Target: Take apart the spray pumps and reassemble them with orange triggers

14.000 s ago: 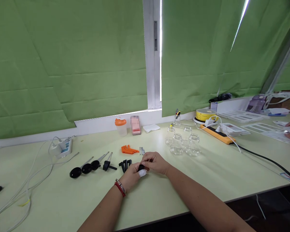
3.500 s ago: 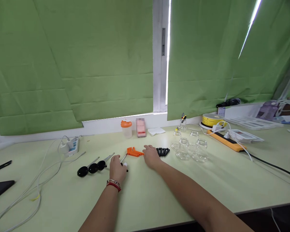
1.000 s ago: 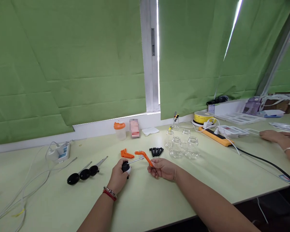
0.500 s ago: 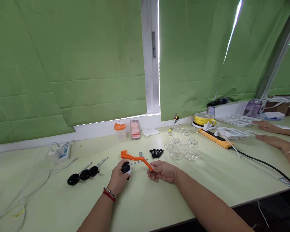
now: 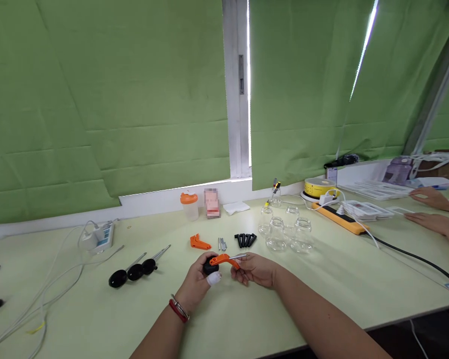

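Note:
My left hand [image 5: 199, 285], with a white bandage on the thumb, is closed round the round black head of a tool with a metal rod [image 5: 210, 265]. My right hand [image 5: 255, 269] pinches an orange plastic lever [image 5: 224, 259] that now sits over the rod, close to the black head. Both hands are held just above the pale green table [image 5: 322, 279]. Behind them lie more orange levers [image 5: 199, 243], a few metal pins [image 5: 221, 244] and a row of short black pegs [image 5: 245, 240].
Three finished black-headed rods [image 5: 136, 271] lie to the left. Clear glass jars [image 5: 284, 232] stand to the right, with an orange power strip [image 5: 340, 217] and black cable behind. White cables and a socket [image 5: 97, 235] are at the left. Another person's hands [image 5: 434, 212] rest at far right.
My right hand has slid the orange lever along the rod toward the black head. Both hands have come closer together and nearer to me.

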### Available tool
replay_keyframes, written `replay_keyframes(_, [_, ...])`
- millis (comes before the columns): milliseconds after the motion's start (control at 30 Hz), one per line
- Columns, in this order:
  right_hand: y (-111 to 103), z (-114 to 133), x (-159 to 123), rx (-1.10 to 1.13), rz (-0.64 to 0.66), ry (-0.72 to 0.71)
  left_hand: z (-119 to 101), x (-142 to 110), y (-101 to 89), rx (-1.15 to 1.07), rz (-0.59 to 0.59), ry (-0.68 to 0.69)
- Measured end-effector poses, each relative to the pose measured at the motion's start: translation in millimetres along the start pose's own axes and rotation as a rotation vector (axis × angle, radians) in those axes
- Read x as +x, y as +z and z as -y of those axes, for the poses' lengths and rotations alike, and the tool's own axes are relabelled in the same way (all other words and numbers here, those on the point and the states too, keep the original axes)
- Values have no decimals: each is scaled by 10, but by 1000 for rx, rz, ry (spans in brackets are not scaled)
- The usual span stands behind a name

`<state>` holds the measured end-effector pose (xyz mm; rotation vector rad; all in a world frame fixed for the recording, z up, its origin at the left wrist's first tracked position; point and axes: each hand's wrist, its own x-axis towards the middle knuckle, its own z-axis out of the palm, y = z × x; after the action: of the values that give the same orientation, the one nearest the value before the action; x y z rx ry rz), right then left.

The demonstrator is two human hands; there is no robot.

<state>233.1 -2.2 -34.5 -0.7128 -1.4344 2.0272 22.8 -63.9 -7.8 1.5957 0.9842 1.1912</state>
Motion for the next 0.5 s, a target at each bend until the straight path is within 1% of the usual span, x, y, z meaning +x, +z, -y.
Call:
replay_keyframes(133, [-11, -20, 17, 7, -4, -16, 2, -4, -1, -15, 24, 5])
replay_keyframes(300, [0, -31, 43, 52, -33, -48, 17, 11, 2, 19, -56, -6])
replay_keyframes(500, [65, -62, 86, 112, -114, -69, -19, 1, 22, 9, -48, -41])
